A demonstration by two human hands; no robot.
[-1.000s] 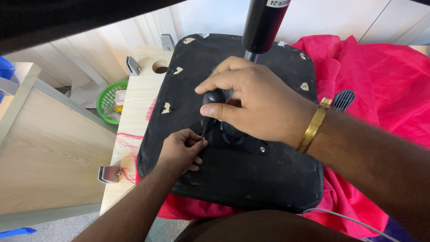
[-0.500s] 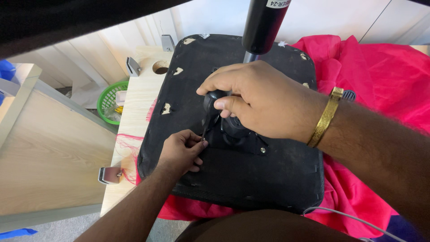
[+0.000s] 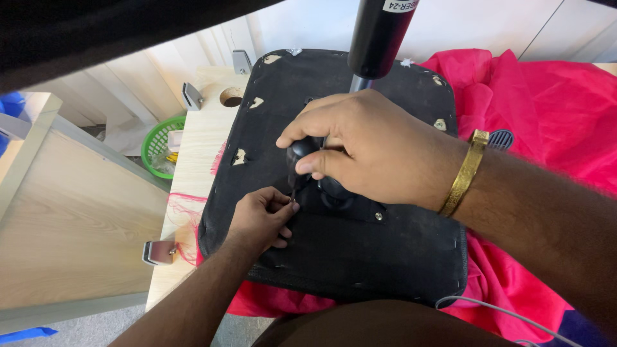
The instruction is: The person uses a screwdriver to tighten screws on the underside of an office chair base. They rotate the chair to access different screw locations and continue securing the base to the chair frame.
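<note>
right hand [image 3: 379,151] gripping black knob [image 3: 302,151] | left hand [image 3: 263,215] pinching thin pin [image 3: 293,193] | risk: pin slips if knob jerks

Workshop; upturned chair seat [image 3: 385,270], workbench [image 3: 199,138]

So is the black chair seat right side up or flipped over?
Flipped over. The black chair seat lies underside up on the red cloth, with its black column pointing up and screws showing in the base.
</note>
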